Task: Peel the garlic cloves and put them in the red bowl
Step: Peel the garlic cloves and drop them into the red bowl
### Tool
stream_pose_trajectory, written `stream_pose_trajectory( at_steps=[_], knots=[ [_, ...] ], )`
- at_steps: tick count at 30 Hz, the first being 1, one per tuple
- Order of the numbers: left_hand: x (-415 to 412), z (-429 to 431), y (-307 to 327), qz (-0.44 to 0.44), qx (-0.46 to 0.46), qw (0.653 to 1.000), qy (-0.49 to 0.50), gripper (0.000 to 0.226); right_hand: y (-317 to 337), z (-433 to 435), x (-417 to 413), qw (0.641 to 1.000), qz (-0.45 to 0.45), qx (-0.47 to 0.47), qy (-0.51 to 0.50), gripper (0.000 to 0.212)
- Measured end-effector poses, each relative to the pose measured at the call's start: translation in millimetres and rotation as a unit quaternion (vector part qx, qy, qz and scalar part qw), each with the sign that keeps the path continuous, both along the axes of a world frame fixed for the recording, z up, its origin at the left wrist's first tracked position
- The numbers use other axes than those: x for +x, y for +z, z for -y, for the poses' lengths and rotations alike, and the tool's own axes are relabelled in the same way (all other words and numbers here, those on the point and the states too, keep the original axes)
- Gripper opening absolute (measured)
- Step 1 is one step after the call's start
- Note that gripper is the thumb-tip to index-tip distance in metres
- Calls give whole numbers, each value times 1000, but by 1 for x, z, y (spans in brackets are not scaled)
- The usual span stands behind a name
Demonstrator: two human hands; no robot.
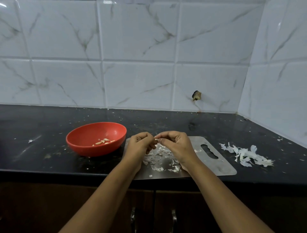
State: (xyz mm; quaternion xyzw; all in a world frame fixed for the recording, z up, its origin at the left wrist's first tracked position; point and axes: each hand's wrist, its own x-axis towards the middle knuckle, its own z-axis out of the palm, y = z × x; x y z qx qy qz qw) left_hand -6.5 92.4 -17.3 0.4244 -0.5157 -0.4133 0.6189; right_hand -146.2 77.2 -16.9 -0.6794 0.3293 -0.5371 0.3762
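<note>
L hand point(141, 143), R hand point(177, 144) pinch clove point(156, 139) over board point(222, 163).

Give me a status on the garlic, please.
Left hand and right hand pinch one clove over board. Peeled cloves in red bowl. Skins litter board.

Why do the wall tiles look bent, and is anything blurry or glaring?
Head view: the wide-angle lens bows the tiles; glare spots shine on the top ones; the counter has a dull sheen at left; the left hand and right hand look soft, so the clove they pinch is hard to read.
</note>
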Motion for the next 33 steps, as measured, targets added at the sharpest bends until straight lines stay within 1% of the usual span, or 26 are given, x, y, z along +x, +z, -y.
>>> stream_pose_trajectory(
  at_steps=[2, 6, 9, 11, 15, 17, 19, 21, 24, 26, 29, 33],
  knots=[
    [-3, -2, 0, 21, 2, 1000, 16, 27, -1, 0, -1, 999, -22, -23, -22, 22],
    [-4, -4, -1, 72, -15, 996, 47, 22, 0, 1, 0, 999, -34, -21, -28, 21],
    [-6, -8, -1, 141, -49, 985, 91, 16, 4, 2, 2, 993, -94, -48, -61, 15],
    [-6, -9, -1, 156, -62, 979, 113, 14, 7, 1, 3, 987, -125, -69, -72, 13],
    [-7, -11, 0, 175, -63, 975, 123, 13, 5, 4, -1, 988, -125, -69, -64, 13],
    [-10, -12, 1, 215, -64, 966, 131, 13, 2, 6, -4, 988, -117, -71, -70, 13],
    [-12, -13, 1, 265, -72, 949, 156, 13, 1, 7, -6, 988, -108, -75, -83, 12],
    [-13, -15, 2, 297, -77, 935, 176, 16, 0, 8, -8, 985, -112, -88, -99, 10],
    [-13, -16, 4, 319, -85, 928, 171, 22, -4, 8, -9, 979, -125, -105, -122, 10],
    [-13, -15, 4, 329, -86, 925, 169, 19, -5, 9, -8, 980, -120, -101, -125, 10],
    [-12, -12, 1, 323, -71, 927, 174, 12, -6, 8, -7, 980, -122, -102, -123, 10],
    [-13, -13, -2, 368, -74, 904, 202, 12, -6, 6, -4, 970, -158, -132, -130, 11]
  ],
)
